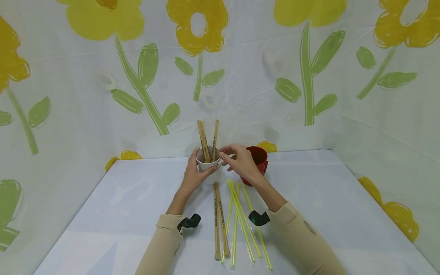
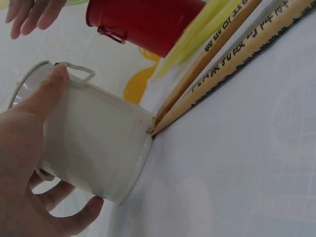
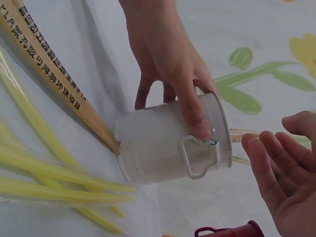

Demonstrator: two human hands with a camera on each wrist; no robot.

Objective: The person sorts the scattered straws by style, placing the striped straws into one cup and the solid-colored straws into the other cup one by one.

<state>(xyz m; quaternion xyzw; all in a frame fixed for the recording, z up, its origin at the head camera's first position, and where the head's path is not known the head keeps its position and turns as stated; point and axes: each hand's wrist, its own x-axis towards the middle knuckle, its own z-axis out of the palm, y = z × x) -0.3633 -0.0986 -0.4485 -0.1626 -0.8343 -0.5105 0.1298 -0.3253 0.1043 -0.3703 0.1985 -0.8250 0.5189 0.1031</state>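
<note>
My left hand (image 1: 193,175) grips a small white metal bucket (image 2: 98,133) from the side, its thumb near the rim by the wire handle. The bucket stands upright on the table. Several brown paper-wrapped straws (image 1: 204,143) rise out of it, leaning apart. To the right of the rim is my right hand (image 1: 243,163), with nothing between its loosely bent fingers, as the right wrist view shows. Two more paper-wrapped straws (image 1: 217,221) lie in front of the white bucket, touching its base in the left wrist view.
A red metal bucket (image 1: 262,164) stands right of the white one, partly behind my right hand. Several yellow straws in clear wrappers (image 1: 240,217) lie fanned in front of it. A flowered sheet (image 1: 240,84) hangs behind and beside the white table (image 1: 130,221).
</note>
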